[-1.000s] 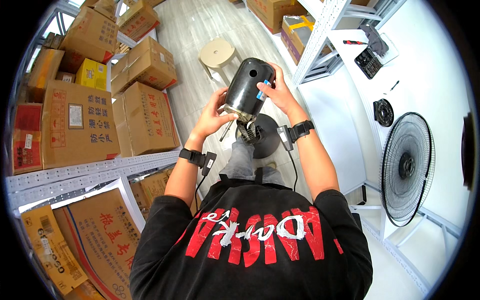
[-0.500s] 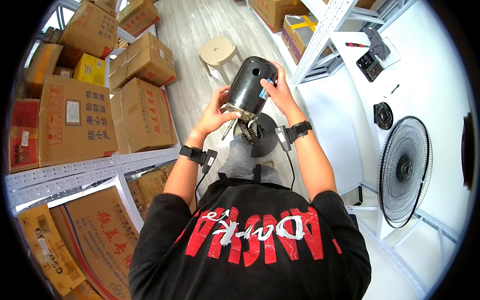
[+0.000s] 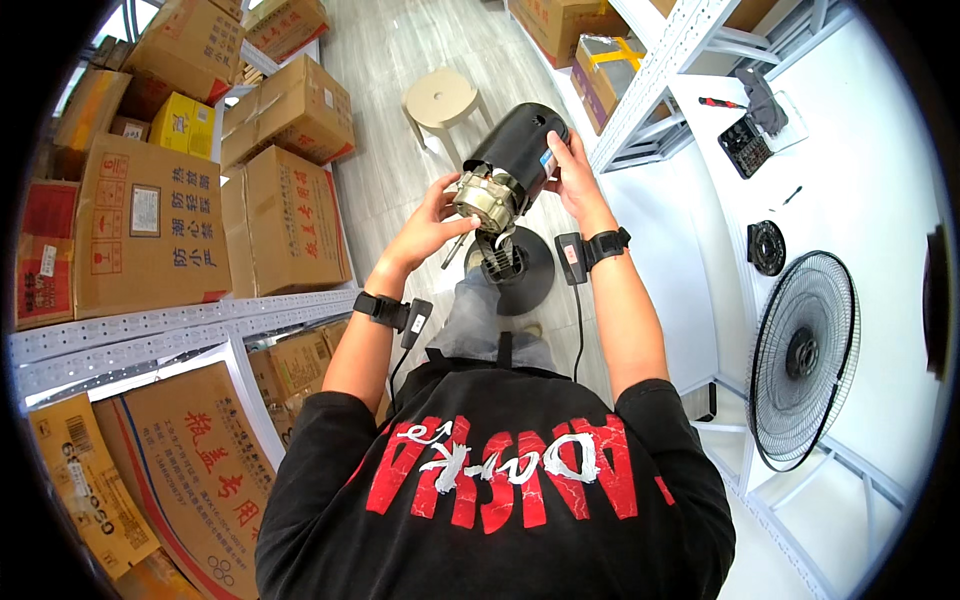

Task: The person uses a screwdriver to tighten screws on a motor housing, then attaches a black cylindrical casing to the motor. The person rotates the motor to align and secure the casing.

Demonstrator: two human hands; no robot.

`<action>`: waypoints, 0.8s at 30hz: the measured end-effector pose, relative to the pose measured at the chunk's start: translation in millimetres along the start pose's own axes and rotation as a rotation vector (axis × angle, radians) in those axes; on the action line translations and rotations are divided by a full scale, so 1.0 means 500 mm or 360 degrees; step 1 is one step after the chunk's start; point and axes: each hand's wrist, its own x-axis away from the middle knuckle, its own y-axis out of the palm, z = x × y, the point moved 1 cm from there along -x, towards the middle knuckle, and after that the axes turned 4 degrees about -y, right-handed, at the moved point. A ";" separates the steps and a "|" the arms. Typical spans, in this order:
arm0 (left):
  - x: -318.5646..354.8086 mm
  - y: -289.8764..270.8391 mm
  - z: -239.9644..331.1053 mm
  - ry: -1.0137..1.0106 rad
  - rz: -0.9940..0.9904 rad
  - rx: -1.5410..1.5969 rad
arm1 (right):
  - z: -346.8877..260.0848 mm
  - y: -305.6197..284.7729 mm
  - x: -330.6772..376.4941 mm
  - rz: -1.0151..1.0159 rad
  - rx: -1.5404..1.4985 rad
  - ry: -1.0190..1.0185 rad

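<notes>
In the middle of the view, a bare metal fan motor (image 3: 488,197) shows below a black motor cover (image 3: 515,138), which is partly off it and tilted up to the right. My left hand (image 3: 432,222) grips the motor from the left, thumb on its near side. On the right, my right hand (image 3: 576,178) is closed around the cover, with its thumb near a blue label. Beneath the motor are a dark ribbed neck and the fan stand's round black base (image 3: 538,278) on the floor. A thin rod juts out below my left hand.
A beige stool (image 3: 440,97) stands beyond the motor. Cardboard boxes (image 3: 150,225) fill the left shelves. On the white table (image 3: 815,200) at right lie a fan grille (image 3: 803,350), a round black part (image 3: 767,247), a screwdriver (image 3: 722,102), a black tray (image 3: 745,147) and a dark cloth (image 3: 763,100).
The black cover has slid up and to the right with my right hand, baring much more of the metal motor. My left hand stays at the motor.
</notes>
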 end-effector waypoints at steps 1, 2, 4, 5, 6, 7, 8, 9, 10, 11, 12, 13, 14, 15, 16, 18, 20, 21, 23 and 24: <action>0.000 0.000 0.006 -0.0017 0.0024 -0.0007 | -0.002 -0.001 -0.003 0.0019 -0.0009 0.0019; 0.003 -0.001 0.012 -0.0034 0.0049 -0.0013 | -0.004 -0.001 -0.004 0.0037 -0.0019 0.0038; 0.015 0.005 0.033 -0.0110 0.0101 -0.0095 | -0.004 0.001 -0.002 0.0068 -0.0042 0.0033; 0.021 0.008 0.042 -0.0166 0.0130 -0.0166 | -0.001 0.002 -0.001 0.0080 -0.0051 0.0008; 0.026 0.012 0.047 -0.0216 0.0158 -0.0236 | -0.001 0.004 -0.002 0.0091 -0.0056 -0.0022; 0.029 0.017 0.041 -0.0234 0.0165 -0.0322 | 0.004 0.002 -0.007 0.0110 -0.0064 -0.0053; 0.030 0.025 0.027 -0.0253 0.0173 -0.0409 | 0.013 -0.001 -0.012 0.0129 -0.0072 -0.0084; 0.035 0.037 0.021 -0.0270 0.0184 -0.0489 | 0.011 0.000 -0.015 0.0143 -0.0075 -0.0114; 0.041 0.046 0.017 -0.0259 0.0207 -0.0718 | 0.008 -0.001 -0.020 0.0163 -0.0069 -0.0050; 0.045 0.049 0.016 -0.0335 0.0185 -0.0605 | 0.003 -0.002 -0.027 0.0182 -0.0064 0.0013; 0.046 0.053 0.021 -0.0408 0.0157 -0.0494 | -0.003 -0.005 -0.033 0.0207 -0.0060 0.0074; 0.048 0.057 0.026 -0.0479 0.0127 -0.0385 | -0.002 -0.016 -0.046 0.0183 -0.0080 0.0140; 0.048 0.054 0.019 -0.0470 0.0159 -0.0519 | 0.004 -0.031 -0.064 0.0160 -0.0100 0.0206; 0.052 0.058 0.019 -0.0436 0.0194 -0.0521 | 0.007 -0.038 -0.070 0.0137 -0.0115 0.0281; 0.056 0.063 0.022 -0.0402 0.0228 -0.0524 | 0.011 -0.045 -0.073 0.0142 -0.0147 0.0313; 0.060 0.068 0.018 -0.0326 0.0289 -0.0398 | 0.016 -0.054 -0.062 0.0044 -0.0184 0.0273; 0.064 0.068 0.010 -0.0242 0.0343 -0.0443 | 0.024 -0.051 -0.059 0.0097 -0.0230 0.0280; 0.066 0.068 0.003 -0.0203 0.0365 -0.0465 | 0.027 -0.046 -0.055 0.0142 -0.0202 0.0264; 0.059 0.058 -0.026 -0.0194 0.0339 -0.0487 | 0.032 -0.038 -0.046 0.0233 -0.0144 0.0230; 0.058 0.056 -0.031 -0.0202 0.0334 -0.0483 | 0.037 -0.037 -0.041 0.0219 -0.0076 0.0143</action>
